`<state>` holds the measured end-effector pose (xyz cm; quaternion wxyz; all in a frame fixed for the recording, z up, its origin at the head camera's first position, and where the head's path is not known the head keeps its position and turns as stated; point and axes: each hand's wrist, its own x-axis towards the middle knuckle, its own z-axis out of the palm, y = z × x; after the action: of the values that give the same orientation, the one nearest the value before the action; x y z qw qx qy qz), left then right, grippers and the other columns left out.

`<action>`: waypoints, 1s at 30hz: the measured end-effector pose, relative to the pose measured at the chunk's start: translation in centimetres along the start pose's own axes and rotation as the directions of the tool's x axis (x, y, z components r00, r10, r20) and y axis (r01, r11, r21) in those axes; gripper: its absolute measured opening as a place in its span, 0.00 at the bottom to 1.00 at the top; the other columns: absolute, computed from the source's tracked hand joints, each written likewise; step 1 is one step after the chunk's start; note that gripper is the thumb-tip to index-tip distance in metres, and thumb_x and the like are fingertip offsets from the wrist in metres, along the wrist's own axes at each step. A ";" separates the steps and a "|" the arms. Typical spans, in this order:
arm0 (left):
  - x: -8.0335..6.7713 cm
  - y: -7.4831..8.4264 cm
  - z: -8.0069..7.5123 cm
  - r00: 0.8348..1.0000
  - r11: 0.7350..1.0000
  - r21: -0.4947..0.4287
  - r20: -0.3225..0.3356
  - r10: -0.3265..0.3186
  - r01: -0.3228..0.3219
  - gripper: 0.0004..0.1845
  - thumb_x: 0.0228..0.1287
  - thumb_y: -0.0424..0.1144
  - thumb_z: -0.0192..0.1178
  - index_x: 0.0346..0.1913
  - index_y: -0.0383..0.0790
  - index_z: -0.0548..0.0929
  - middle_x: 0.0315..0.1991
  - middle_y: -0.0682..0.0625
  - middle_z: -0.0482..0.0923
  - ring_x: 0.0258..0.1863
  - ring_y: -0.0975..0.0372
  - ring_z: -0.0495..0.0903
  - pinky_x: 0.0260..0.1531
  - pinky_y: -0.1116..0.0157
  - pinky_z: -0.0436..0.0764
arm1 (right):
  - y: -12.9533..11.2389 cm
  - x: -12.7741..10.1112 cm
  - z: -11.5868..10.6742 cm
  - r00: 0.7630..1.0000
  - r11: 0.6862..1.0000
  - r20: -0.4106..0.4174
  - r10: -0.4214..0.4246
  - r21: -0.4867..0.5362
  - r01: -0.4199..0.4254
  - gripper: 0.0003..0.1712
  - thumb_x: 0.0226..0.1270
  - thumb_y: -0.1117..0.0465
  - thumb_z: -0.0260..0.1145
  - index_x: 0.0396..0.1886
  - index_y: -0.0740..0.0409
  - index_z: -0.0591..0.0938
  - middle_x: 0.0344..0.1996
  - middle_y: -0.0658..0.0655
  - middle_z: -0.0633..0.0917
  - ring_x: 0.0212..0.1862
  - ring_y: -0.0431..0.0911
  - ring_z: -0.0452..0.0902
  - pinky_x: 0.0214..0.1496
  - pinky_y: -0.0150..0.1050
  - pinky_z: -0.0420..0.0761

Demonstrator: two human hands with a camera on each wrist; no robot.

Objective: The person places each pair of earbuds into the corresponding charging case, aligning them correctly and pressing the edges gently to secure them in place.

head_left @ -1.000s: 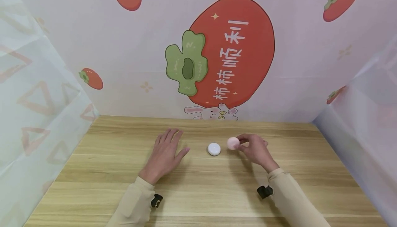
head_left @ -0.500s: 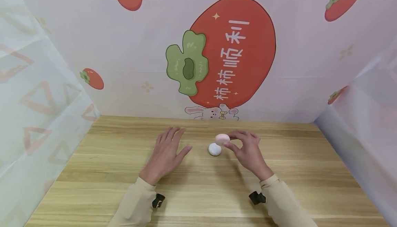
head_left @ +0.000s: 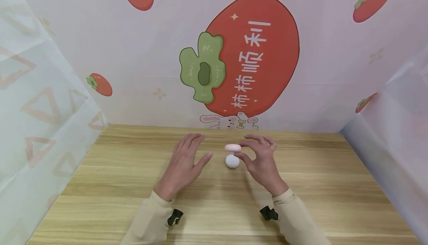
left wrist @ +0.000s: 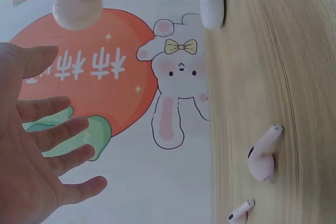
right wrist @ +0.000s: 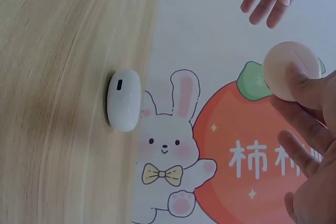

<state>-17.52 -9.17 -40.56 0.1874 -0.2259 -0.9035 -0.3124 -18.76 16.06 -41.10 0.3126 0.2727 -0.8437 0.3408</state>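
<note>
My right hand [head_left: 262,165] pinches a pale pink round case [head_left: 232,148] between thumb and fingertips, raised above the table. In the head view the pink case is seen nearly edge-on, just behind a glossy white earbud case [head_left: 232,161]. That white case lies on the table and has a small dark slot in its side, plain in the right wrist view. My left hand [head_left: 183,163] hovers to the left, fingers spread and holding nothing. Two pale earbuds, one nearer [left wrist: 262,156] and one farther [left wrist: 241,212], lie on the wood in the left wrist view; the head view does not show them.
A wood-grain table [head_left: 214,208] stretches beneath both hands. Behind it stands a printed wall [head_left: 150,51] with a big red persimmon and a rabbit. White patterned sheets [head_left: 43,126] enclose the sides. Black wrist straps [head_left: 175,217] sit on both sleeves.
My right hand has carried the pink case leftward and up, turning it from facing the camera to edge-on. My left hand has shifted slightly right, its fingers lifting. The white case stays put.
</note>
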 end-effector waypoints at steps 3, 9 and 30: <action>0.0 0.2 -0.1 1.000 1.000 -0.018 -0.008 0.003 -0.003 0.28 0.71 0.48 0.64 0.67 0.35 0.75 0.64 0.44 0.72 0.68 0.48 0.67 0.68 0.43 0.64 | -0.2 -0.1 0.1 1.000 1.000 -0.002 -0.001 0.004 0.001 0.22 0.45 0.71 0.83 0.43 0.59 0.87 0.39 0.55 0.89 0.56 0.58 0.78 0.62 0.66 0.52; 0.0 0.4 -0.1 1.000 1.000 -0.028 -0.027 0.014 -0.015 0.28 0.71 0.47 0.64 0.66 0.34 0.76 0.63 0.43 0.73 0.67 0.47 0.68 0.66 0.42 0.65 | -0.4 -0.3 0.3 1.000 1.000 0.001 -0.007 0.014 0.007 0.24 0.44 0.71 0.83 0.43 0.60 0.86 0.39 0.54 0.89 0.55 0.56 0.77 0.61 0.65 0.52; -0.2 0.1 -0.5 0.999 1.000 -0.018 -0.049 0.020 -0.021 0.27 0.70 0.46 0.65 0.66 0.35 0.76 0.63 0.43 0.73 0.66 0.47 0.69 0.65 0.42 0.66 | -0.4 -0.4 0.5 0.995 0.997 0.062 -0.081 0.004 0.080 0.23 0.47 0.72 0.81 0.46 0.59 0.88 0.42 0.53 0.90 0.62 0.56 0.78 0.66 0.70 0.54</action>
<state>-17.20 -9.44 -40.23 0.2104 -0.2291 -0.8934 -0.3241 -18.36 15.57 -41.49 0.2997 0.3171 -0.8410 0.3198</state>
